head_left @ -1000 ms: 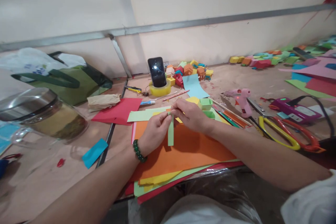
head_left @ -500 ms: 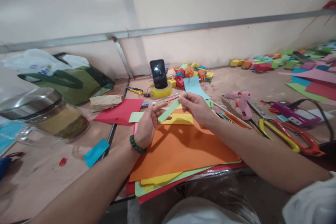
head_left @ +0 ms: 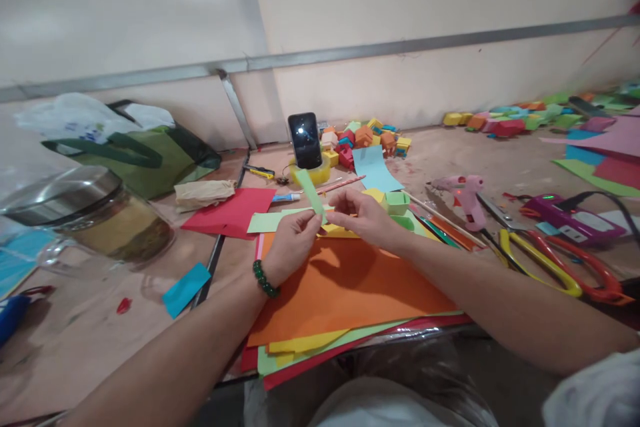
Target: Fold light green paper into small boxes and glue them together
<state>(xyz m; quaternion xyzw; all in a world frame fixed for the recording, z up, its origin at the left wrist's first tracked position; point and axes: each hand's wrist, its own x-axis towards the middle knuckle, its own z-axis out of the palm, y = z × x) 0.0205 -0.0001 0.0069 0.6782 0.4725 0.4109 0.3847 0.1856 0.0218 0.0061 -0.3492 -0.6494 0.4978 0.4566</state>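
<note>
Over the orange sheet (head_left: 345, 287) you pinch a light green paper strip (head_left: 311, 195) between both hands, left hand (head_left: 293, 243) and right hand (head_left: 363, 213) closed on its lower end so it stands tilted upward; coloured paper, scissors (head_left: 560, 267) and a pink glue gun (head_left: 463, 190) crowd the pale tabletop (head_left: 90, 327) by the wall

A: Even, soft indoor light; a bright patch at the top left, perhaps a lamp. Faint shadows under the orange sheet (head_left: 350, 287).

B: Wide-angle bending at the edges; the glass jar (head_left: 85, 220) at left is blurred.
</note>
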